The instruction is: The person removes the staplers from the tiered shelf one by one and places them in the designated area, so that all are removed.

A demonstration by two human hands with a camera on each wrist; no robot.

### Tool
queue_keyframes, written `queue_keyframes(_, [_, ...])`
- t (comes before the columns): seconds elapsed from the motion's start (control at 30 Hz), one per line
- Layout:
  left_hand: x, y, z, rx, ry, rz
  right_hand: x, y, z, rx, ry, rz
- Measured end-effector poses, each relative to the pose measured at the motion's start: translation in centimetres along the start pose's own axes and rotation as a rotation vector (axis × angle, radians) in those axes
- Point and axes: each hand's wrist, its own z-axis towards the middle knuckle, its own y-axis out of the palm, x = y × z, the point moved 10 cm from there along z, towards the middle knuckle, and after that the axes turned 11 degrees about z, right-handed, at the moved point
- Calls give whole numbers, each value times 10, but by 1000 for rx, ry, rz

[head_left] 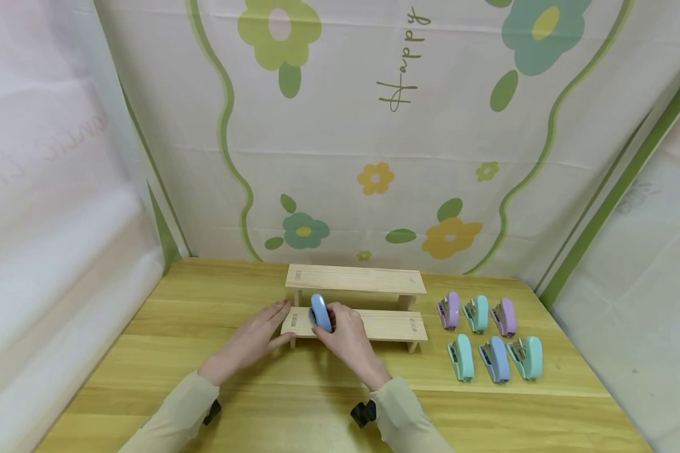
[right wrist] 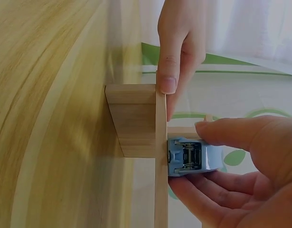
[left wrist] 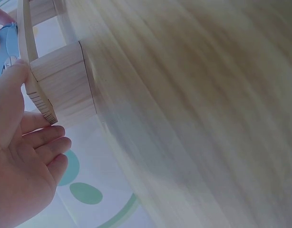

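Note:
A blue stapler [head_left: 320,313] stands on the lower tier of a two-tier wooden shelf [head_left: 388,325], left of its middle. My right hand [head_left: 348,333] holds the stapler, thumb on one side and fingers on the other; the right wrist view shows the blue stapler's [right wrist: 191,156] end against the board. At the left end of that tier is my left hand [head_left: 255,336]. Its thumb touches the board's front corner, and its fingers lie loosely along the end, as the left hand [left wrist: 27,156] shows in the left wrist view.
On the table [head_left: 294,402], right of the shelf, several staplers stand in two rows, among them a purple one [head_left: 452,310], a mint one [head_left: 463,357] and a blue one [head_left: 497,360]. The upper tier [head_left: 354,279] rises behind the lower. A flowered cloth [head_left: 328,126] hangs behind.

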Motion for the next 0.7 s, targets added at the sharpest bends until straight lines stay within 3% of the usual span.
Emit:
queue_keyframes(0.33, [0,1,0,-11,-8,-7,-1,-6,-1,48,-34,-7])
queue_keyframes(0.7, [0,1,0,1,-7,-8,9,-17,-8,55,30,15])
